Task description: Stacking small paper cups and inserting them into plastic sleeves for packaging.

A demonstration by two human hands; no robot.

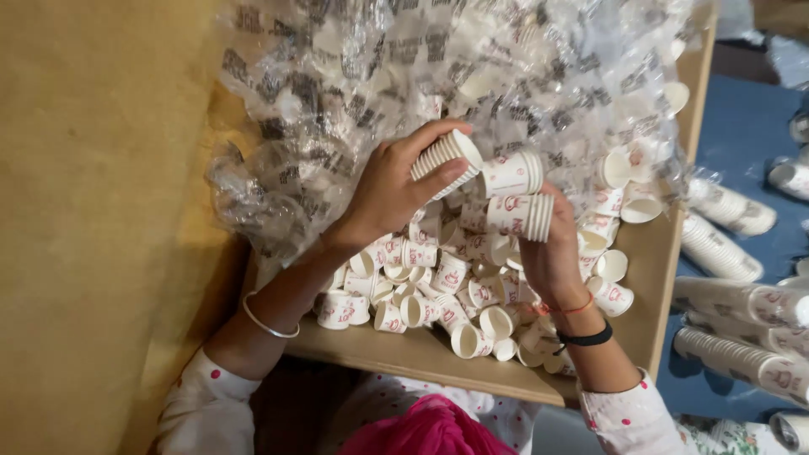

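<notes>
Now both hands clamp nested paper-cup stacks, left hand (392,190) and right hand (548,253); a slack grip might spill them into the loose cups (421,295)

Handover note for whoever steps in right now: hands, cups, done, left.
Left hand: grips a short nested cup stack.
Right hand: holds two short stacks.
Loose paper cups lie heaped in the wooden tray, under a crumpled plastic bag.
Done: long finished stacks lie on the blue surface to the right.
Left: many loose cups unstacked.
</notes>
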